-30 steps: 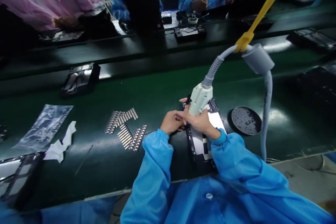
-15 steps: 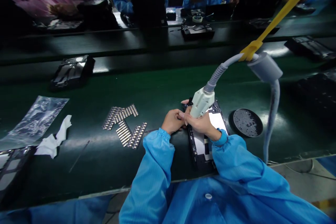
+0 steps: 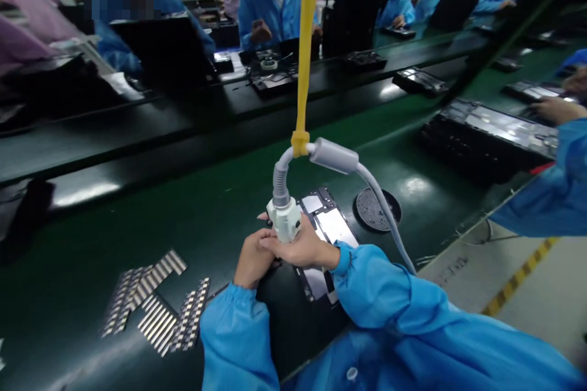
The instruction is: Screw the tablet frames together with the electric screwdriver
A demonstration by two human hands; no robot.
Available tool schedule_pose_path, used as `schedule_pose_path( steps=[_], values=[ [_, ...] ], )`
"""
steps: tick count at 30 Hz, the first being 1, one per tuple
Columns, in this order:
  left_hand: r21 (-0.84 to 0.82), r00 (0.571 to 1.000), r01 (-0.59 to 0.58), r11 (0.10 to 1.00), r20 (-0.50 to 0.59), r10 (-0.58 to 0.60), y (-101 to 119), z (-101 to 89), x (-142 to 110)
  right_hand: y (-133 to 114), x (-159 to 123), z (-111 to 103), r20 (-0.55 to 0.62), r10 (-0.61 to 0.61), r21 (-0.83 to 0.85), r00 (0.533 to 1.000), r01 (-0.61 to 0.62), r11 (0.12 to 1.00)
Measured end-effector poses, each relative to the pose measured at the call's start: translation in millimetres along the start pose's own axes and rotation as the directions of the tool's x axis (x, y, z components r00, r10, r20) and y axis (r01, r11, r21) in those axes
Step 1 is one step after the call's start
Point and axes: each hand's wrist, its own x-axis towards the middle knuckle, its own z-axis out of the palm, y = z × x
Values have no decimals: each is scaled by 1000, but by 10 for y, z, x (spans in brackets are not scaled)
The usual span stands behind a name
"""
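Observation:
My right hand is wrapped round a white corded electric screwdriver, which stands nearly upright. My left hand is closed right beside it, its fingertips against the right hand at the tool's lower end; whatever lies in those fingers is hidden. Beneath the right hand and wrist is a flat black device panel with silver-white plates. The screwdriver's tip cannot be seen. To the left of my left hand lie several strips of small metal-and-black parts on the dark green bench.
A yellow strap holds up the screwdriver's grey cable. At the panel's right stands a round black dish of tiny parts. Stacked black panels lie farther right, near a co-worker's hand. Other people sit across the bench.
My view has swung to the right, so the bench items appear farther left. Both hands remain together at the screwdriver, which now looks more upright. A co-worker's arm has come into view at right.

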Motion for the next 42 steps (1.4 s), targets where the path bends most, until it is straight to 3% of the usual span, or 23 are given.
schedule_pose_path(
  steps=[3,7,12,15,35,42],
  values=[
    [19,988,154,988,22,-154,8,15,-23,-262,59,-234,-76,2,88,997,4,996],
    [10,970,244,970,4,-244,46,37,-43,-431,73,-837,-243,-19,150,970,57,987],
    [32,971,241,970,-14,-241,47,52,-37,-118,78,-1665,-522,-109,60,846,163,985],
    [59,970,241,969,-35,-239,29,58,-31,84,94,-1909,-595,-117,9,795,153,988],
    [118,969,244,962,-64,-238,-15,28,-24,194,205,-1888,-571,-89,-44,816,78,996],
    [58,970,240,969,-45,-238,27,26,-24,43,210,-1844,-581,-140,-107,801,96,990]
  ],
)
